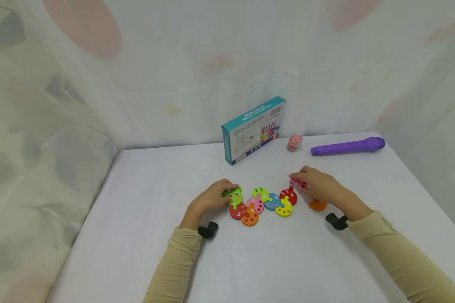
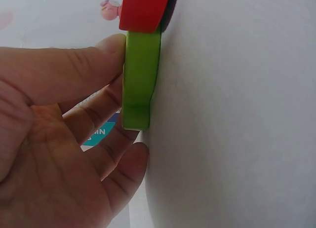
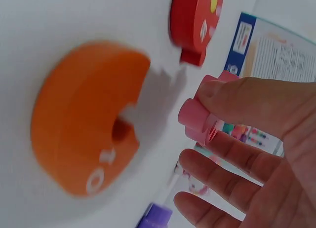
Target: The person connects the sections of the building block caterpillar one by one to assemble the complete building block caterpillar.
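My left hand (image 1: pixel 211 196) holds the green smiling head piece (image 1: pixel 236 197) of a number caterpillar puzzle by its edge, thumb on one side. From the head runs a joined, wavy chain: a red piece (image 1: pixel 235 213) marked 2, an orange 3, a pink 4, a green 5, a blue 6, a yellow piece (image 1: pixel 284 209) and a red piece (image 1: pixel 293 198) at the right end. Just beyond that end, my right hand (image 1: pixel 321 185) pinches a pink puzzle piece (image 3: pixel 195 113) between thumb and fingers. Below this hand lies an orange piece (image 3: pixel 84 114) marked 10, apart from the chain.
A teal and white box (image 1: pixel 252 130) stands on edge at the back of the white table (image 1: pixel 167 181). Right of it are a small pink toy figure (image 1: pixel 295 142) and a purple microphone-shaped stick (image 1: pixel 346 146). White patterned cloth hangs behind.
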A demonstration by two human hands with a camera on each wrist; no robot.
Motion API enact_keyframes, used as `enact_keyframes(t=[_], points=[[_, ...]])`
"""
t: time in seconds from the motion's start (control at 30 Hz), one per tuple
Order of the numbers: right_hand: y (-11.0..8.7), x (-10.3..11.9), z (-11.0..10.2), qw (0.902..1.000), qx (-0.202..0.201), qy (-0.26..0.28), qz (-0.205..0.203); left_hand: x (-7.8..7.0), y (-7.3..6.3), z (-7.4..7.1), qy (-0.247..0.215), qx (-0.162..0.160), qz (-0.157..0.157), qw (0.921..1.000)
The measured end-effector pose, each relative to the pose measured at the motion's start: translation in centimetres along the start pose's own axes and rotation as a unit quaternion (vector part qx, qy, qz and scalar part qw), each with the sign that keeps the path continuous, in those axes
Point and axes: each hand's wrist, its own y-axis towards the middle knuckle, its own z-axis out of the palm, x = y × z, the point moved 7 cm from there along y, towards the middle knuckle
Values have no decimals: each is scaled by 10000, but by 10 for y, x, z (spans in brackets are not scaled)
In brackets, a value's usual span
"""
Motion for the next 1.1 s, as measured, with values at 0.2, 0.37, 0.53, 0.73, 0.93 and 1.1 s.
enact_keyframes(t=[0.2,0.37,0.53,0.73,0.93,1.1], points=[[3,8,7,9998,-36,-19,-199,0,0,0,17,-2,-4,10000],[5,10,11,9998,9,-27,-172,-1,0,0,5,-3,3,10000],[8,11,13,9998,56,-103,-148,-1,0,-1,12,-15,9,10000],[10,11,21,9994,279,-135,-133,-1,-1,-1,26,4,13,10000],[3,5,20,9995,235,-190,130,0,-2,-1,12,1,-5,10000],[-18,-7,10,9982,68,-257,539,0,-1,-1,33,-16,19,10000]])
